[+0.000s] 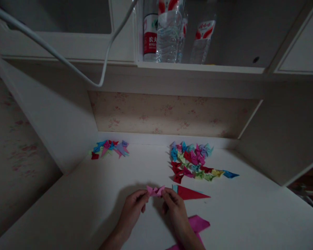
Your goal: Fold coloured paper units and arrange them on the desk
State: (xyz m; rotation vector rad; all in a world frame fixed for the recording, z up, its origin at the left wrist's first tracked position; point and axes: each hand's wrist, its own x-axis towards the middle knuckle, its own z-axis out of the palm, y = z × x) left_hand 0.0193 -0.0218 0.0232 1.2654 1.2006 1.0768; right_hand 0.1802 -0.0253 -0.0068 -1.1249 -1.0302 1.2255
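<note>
Pinching pink paper (155, 191) left of the red sheet (189, 193), left hand (132, 205) and right hand (175, 205) at either end, prob wants light pressure.

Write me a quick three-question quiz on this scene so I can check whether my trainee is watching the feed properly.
1. True or false: the left hand and the right hand both hold the small pink folded paper.
2. Multiple choice: what is on the open shelf above the table? a) cups b) bottles c) books
3. Short answer: toward the back of the table, which spreads over more area, the left pile or the right pile of folded paper?

Key
1. True.
2. b, bottles.
3. The right pile.
</note>
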